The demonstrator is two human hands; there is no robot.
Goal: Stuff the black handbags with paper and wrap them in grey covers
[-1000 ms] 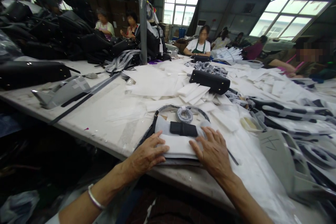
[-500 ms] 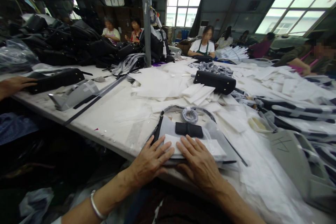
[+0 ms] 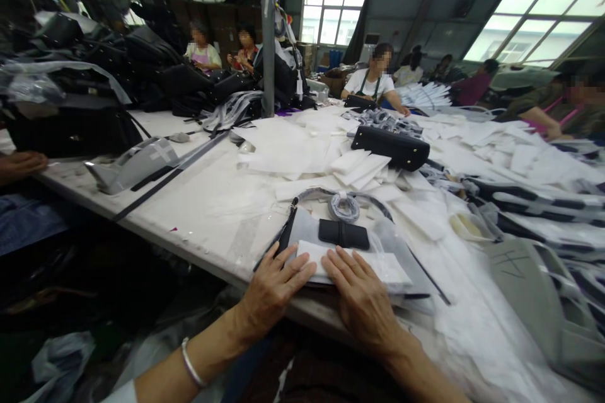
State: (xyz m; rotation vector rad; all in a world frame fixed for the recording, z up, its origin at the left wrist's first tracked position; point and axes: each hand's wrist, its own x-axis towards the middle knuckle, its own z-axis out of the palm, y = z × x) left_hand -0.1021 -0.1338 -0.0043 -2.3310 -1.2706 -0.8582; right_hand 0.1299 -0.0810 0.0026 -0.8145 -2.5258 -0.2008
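A handbag [image 3: 302, 225] lies on its side at the table's near edge, its front covered by a pale grey sheet. Its black handle, in clear wrap, arches away from me, and a wrapped coil of strap [image 3: 344, 208] rests inside the arch. Across the bag's lower part lies a folded white foam sheet [image 3: 373, 266]. My left hand [image 3: 278, 280] presses on the sheet's left end, fingers stretched out. My right hand [image 3: 357, 283] lies flat on its middle, fingers spread. Just beyond my fingers a black strap tab [image 3: 343, 234] sits on the bag.
White foam sheets [image 3: 302, 145] cover much of the table [image 3: 212, 201]. A black bag [image 3: 390, 148] lies behind mine. Grey bag-shaped forms [image 3: 534, 289] stand at right. At left are a co-worker's hand [image 3: 21, 165] and a dark bag [image 3: 75, 126]. A post [image 3: 268, 44] rises behind.
My hands stay on the foam sheet, almost unmoved. At left, the co-worker's bag has been raised upright and the hand has drawn back. A person across the table has stretched an arm out.
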